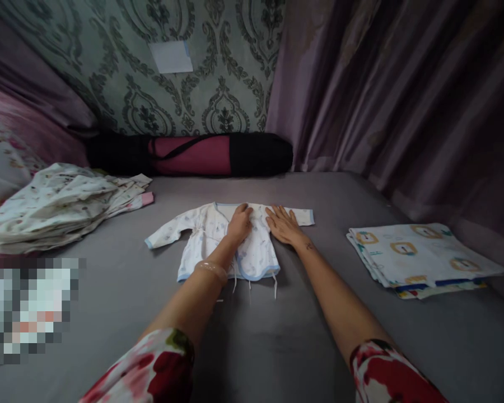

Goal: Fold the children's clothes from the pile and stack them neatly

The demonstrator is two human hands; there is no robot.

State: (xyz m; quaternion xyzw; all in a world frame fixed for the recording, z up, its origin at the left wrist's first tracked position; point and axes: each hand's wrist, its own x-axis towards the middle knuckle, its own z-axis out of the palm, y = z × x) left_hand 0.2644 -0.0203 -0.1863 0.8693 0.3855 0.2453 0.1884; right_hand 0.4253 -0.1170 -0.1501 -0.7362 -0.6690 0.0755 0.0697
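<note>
A white baby shirt (205, 240) with a small bluish print and light-blue edging lies spread on the grey bed sheet, both sleeves out to the sides. Several thin white ties hang from its front and lower hem. My left hand (240, 224), its fingers bent and close together, is closed on the cloth at the upper middle of the shirt. Its fingertips are partly hidden. Flat on the upper right of the shirt, near the sleeve, lies my right hand (283, 225) with its fingers spread.
Crumpled printed cloth (67, 204) is heaped on the left. Folded cloths (420, 252) with a printed pattern are stacked on the right. A long black and maroon bag (193, 155) lies against the wall. Curtains (344, 84) hang at the right. A blurred patch covers something at lower left.
</note>
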